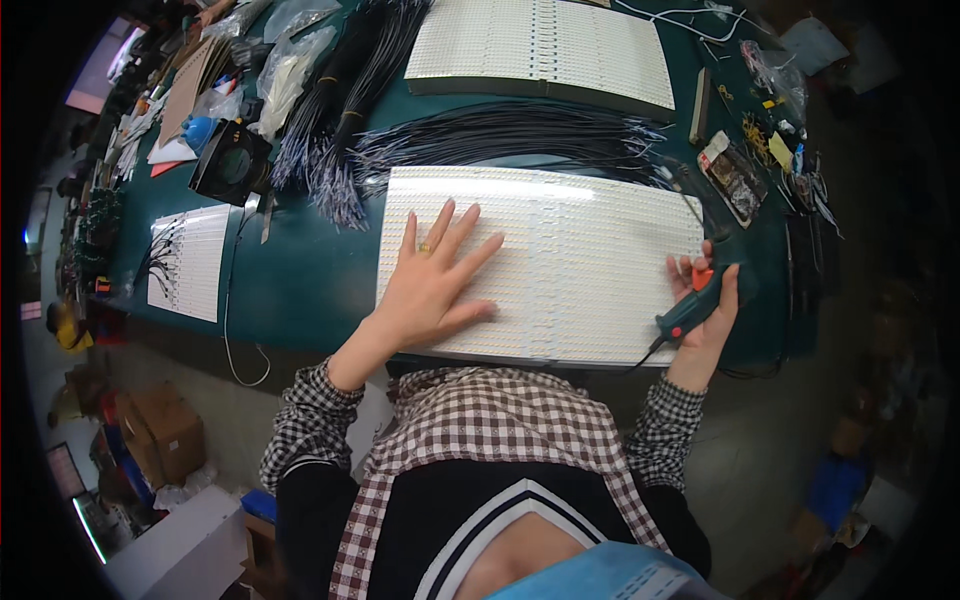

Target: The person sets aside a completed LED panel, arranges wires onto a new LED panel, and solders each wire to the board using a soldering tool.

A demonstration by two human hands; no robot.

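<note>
A broad white panel (600, 280), lined with rows of small yellowish spots, lies at the table's near edge in front of me. On its left part rests my left hand (432, 285), palm down, fingers spread, with a ring on one finger. By the panel's right edge, my right hand (712, 325) is wrapped round a dark green soldering gun (688, 314) with a red trigger. Its thin metal front reaches away from me over the panel's far right corner, and a black cord leaves its near end. The exact tip is hard to make out.
Behind the panel lies a bundle of black wires (510, 135), with another stack of white panels (540, 50) beyond. More wire bundles (345, 120) and a black fan-like unit (232, 162) are at left, near a small white board (195, 265). A stained tray (733, 180) sits at right.
</note>
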